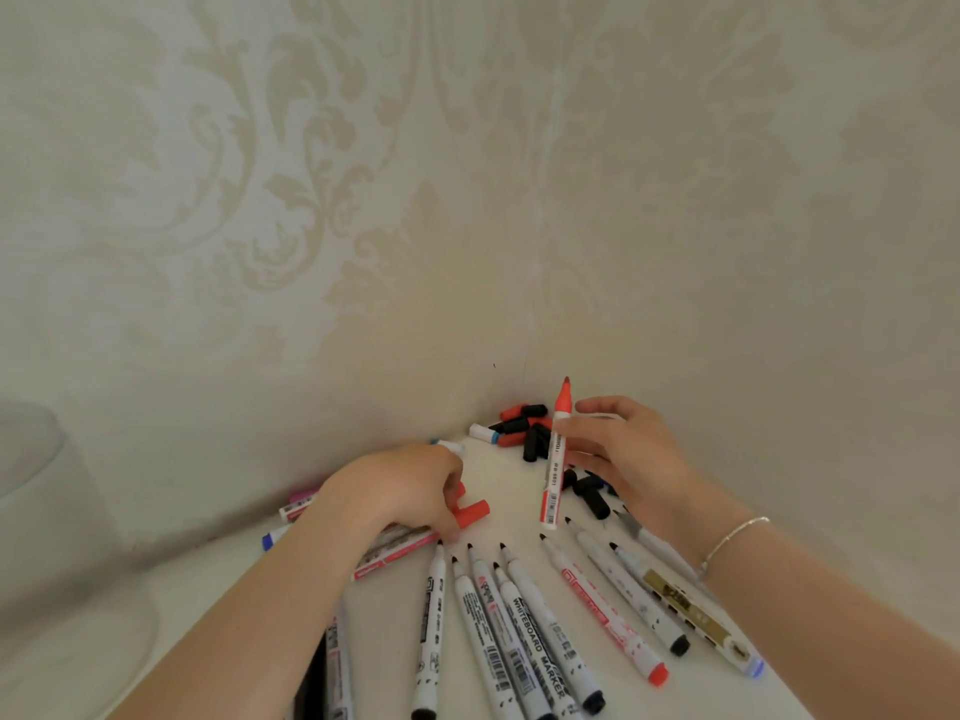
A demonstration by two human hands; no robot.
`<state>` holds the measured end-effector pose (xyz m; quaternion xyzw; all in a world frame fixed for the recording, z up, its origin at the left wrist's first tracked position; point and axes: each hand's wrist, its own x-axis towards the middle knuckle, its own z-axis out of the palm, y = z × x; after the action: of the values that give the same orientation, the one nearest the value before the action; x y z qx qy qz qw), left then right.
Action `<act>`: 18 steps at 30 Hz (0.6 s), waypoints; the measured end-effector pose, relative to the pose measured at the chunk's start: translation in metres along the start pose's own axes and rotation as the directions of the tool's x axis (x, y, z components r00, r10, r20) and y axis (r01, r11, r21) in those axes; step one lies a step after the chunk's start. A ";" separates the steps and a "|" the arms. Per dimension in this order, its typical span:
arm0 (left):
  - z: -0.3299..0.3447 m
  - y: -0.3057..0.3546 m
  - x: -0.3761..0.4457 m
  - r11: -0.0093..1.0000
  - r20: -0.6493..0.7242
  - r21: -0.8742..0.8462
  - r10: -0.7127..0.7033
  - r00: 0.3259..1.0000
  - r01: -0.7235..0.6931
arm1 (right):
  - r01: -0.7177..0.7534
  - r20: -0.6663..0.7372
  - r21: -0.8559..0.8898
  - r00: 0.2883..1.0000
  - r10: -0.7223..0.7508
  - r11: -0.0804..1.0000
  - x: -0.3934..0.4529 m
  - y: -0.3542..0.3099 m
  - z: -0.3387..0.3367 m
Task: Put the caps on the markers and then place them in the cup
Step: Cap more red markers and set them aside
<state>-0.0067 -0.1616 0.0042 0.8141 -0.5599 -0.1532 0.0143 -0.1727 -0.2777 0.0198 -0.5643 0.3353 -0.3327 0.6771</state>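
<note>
One uncapped red marker (555,459) stands nearly upright above the counter (514,491), tip up, pinched in the right hand (623,454), fingers clamped on its barrel. The left hand (400,491) curls its fingers around a red cap (471,513) lying on the counter. Nearer the camera, about eight uncapped markers (524,626) lie fanned out. One pile of loose red and black caps (524,431) sits in the corner.

Soft, dim, even light; wide-angle edge distortion
</note>
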 end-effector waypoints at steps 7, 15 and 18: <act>-0.015 0.012 -0.004 0.863 -0.148 -0.476 0.109 0.983 -0.167 | -0.009 0.073 0.117 0.997 0.001 0.993 0.001 -0.003 0.015; -0.021 0.018 -0.002 0.500 -0.319 -0.831 -0.067 0.945 -0.244 | 0.182 0.027 -0.147 0.983 -0.180 0.972 0.031 -0.010 0.035; -0.028 0.011 -0.003 0.481 -0.340 -0.846 -0.156 0.927 -0.229 | 0.241 0.022 -0.616 0.957 -0.289 0.750 0.058 -0.003 0.029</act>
<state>-0.0106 -0.1669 0.0339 0.6931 -0.4071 -0.2588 0.5356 -0.1171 -0.3102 0.0223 -0.7817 0.3664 -0.3197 0.3906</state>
